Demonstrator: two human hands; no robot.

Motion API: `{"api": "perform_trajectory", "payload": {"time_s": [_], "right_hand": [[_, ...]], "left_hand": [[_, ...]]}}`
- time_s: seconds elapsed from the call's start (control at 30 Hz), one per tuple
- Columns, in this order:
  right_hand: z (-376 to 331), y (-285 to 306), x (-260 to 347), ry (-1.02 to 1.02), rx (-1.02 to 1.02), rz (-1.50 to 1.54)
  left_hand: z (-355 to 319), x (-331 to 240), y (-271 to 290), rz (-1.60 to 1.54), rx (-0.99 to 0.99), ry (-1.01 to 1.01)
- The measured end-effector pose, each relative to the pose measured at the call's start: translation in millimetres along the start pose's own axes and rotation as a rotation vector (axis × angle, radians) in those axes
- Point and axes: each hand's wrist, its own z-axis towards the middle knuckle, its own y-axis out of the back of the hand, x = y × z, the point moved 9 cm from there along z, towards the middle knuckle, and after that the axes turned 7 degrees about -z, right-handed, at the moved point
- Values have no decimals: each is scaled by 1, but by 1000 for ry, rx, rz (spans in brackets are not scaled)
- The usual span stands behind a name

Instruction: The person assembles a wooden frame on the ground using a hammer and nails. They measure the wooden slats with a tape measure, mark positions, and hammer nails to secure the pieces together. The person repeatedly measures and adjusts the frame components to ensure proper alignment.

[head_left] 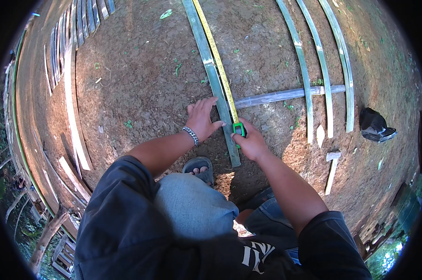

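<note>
A green split-bamboo strip (213, 79) runs away from me along the ground, its near end by my feet. My right hand (252, 142) is closed around a green and black tape measure (239, 129) beside the strip. From its case the yellow tape blade (219, 58) extends far forward, alongside the strip's right edge. My left hand (205, 116) touches the strip's left side, fingers stretched forward and thumb apart, level with the tape case. A chain bracelet (190, 135) circles my left wrist.
Three green bamboo strips (323, 60) lie at right across a greyish bamboo piece (285, 95). Beyond them sit a black plastic bag (375, 125) and a hatchet-like tool (331, 170). Many slats (82, 21) lie at far left, near a long pale strip (71, 93). My sandaled foot (200, 169) is close by.
</note>
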Motion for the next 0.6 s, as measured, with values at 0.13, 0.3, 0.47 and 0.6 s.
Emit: {"api": "perform_trajectory", "payload": {"time_s": [0.13,0.3,0.47,0.6], "right_hand": [[-1,-1,-1,1,-3,-27],[-6,2,-4,2,-27,7],[-3,-2,-7,18,-13,33],[-4,2,-4,11,-22,34]], "left_hand": [[-1,-3,4,-145,-43,132],[2,22,-17,-344,-100,381],[7,33,-24,-329,-42,377],[2,4,-13,-188,-44,303]]}}
